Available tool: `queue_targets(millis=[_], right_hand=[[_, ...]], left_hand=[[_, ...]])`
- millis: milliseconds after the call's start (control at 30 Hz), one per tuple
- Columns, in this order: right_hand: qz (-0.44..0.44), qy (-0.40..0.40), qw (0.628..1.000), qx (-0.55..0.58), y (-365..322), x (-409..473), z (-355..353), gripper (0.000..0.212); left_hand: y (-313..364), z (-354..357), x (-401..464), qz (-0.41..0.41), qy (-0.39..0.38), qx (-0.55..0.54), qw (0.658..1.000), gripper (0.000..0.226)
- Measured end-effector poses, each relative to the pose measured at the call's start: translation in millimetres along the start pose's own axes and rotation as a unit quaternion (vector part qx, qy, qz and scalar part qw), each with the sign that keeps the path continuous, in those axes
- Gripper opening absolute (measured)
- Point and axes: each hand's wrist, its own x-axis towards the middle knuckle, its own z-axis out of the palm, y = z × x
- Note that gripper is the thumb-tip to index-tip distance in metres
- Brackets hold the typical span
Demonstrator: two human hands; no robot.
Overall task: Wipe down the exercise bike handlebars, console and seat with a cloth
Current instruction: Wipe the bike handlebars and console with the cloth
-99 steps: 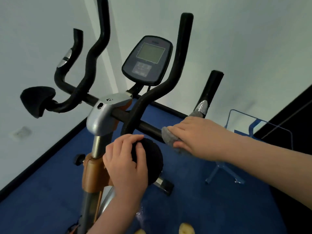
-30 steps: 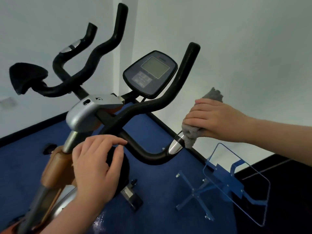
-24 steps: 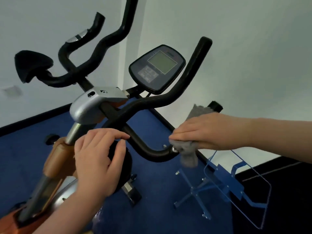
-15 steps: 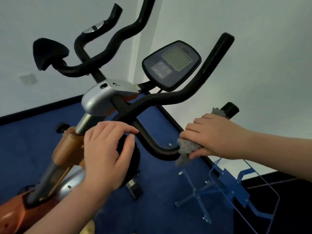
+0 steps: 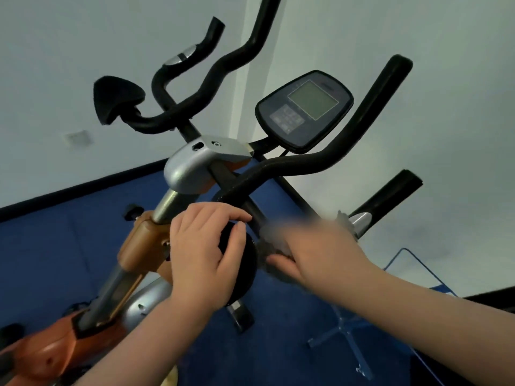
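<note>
The exercise bike fills the view, with black foam handlebars (image 5: 301, 162) curving up on both sides and a dark console (image 5: 305, 111) with a grey screen between them. My left hand (image 5: 206, 254) grips the black round elbow pad (image 5: 242, 263) at the near right. My right hand (image 5: 315, 254), blurred by motion, is closed around a grey cloth (image 5: 274, 246) on the lower right handlebar bend, just below its silver pulse sensor (image 5: 361, 220). A second black pad (image 5: 115, 97) sits at the upper left. The seat is out of view.
The silver clamp (image 5: 195, 162) and the orange and steel post (image 5: 145, 240) stand below the bars. A blue wire rack (image 5: 401, 316) stands on the blue carpet (image 5: 55, 260) at the lower right. White walls meet in a corner behind the bike.
My right hand with the cloth has slid down and inward along the right handlebar, from the upper grip past the silver sensor to the lower bend. My left hand has stayed on the pad.
</note>
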Motion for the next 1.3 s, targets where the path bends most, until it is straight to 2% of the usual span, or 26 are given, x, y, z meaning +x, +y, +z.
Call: queue_targets(millis=[67,233,300,367,467,567,667,733,800,900,967,1067,1133,1200,1233,1300], right_hand=[[0.005,0.003,1.0,-0.015,-1.5,2.9,-3.9,0.043],[0.106,-0.023,0.992,0.069,-13.4,30.3,6.7,0.045],[0.099,-0.025,0.99,0.092,-11.3,42.1,9.2,0.039],[0.054,-0.03,0.993,0.104,-9.1,54.7,11.9,0.016],[0.056,-0.028,0.994,0.084,-11.5,61.2,8.7,0.02],[0.118,0.027,0.987,0.103,-11.0,39.4,4.8,0.046],[0.083,0.053,0.979,0.179,1.6,5.0,-16.5,0.045],[0.085,0.055,0.952,0.287,14.7,-11.5,-40.5,0.047],[0.161,0.13,0.91,0.359,35.0,-26.1,-61.6,0.046],[0.268,0.261,0.873,0.312,75.9,-48.0,-88.9,0.048],[0.287,0.29,0.885,0.225,104.6,-61.4,-103.4,0.046],[0.263,0.208,0.93,0.153,135.4,-63.5,-106.9,0.035],[0.255,0.13,0.934,0.213,142.7,-57.1,-89.3,0.032],[0.25,0.114,0.905,0.324,135.2,-50.1,-58.3,0.029],[0.253,0.145,0.876,0.385,127.4,-46.1,-41.8,0.031],[0.28,0.245,0.781,0.502,111.4,-34.0,-17.2,0.031]], left_hand=[[-1.9,0.1,0.1,0.003,0.009,-0.02,1.0,0.015],[-7.0,1.7,1.8,0.021,0.023,-0.061,0.998,0.02],[-7.7,2.2,2.1,0.03,0.019,-0.06,0.998,0.021],[-9.1,2.7,2.0,0.028,0.019,-0.057,0.998,0.022],[-9.9,2.9,1.3,0.013,0.01,-0.055,0.998,0.024],[-7.4,-3.0,1.3,0.019,-0.017,-0.058,0.998,0.025],[3.8,-4.6,7.1,0.022,-0.042,-0.052,0.997,0.025],[12.8,0.3,11.8,0.029,-0.063,-0.076,0.995,0.025],[19.8,8.3,14.4,0.048,-0.091,-0.104,0.989,0.025],[16.6,15.8,17.3,0.031,-0.085,-0.153,0.984,0.025],[13.7,18.0,20.0,0.048,-0.088,-0.16,0.982,0.024],[15.2,20.1,23.9,0.074,-0.103,-0.138,0.982,0.024],[16.5,19.7,23.9,0.075,-0.105,-0.14,0.982,0.025],[17.7,19.2,22.9,0.078,-0.103,-0.145,0.981,0.026],[18.3,18.8,22.4,0.081,-0.1,-0.146,0.981,0.026],[19.7,18.4,21.7,0.079,-0.095,-0.147,0.981,0.026]])
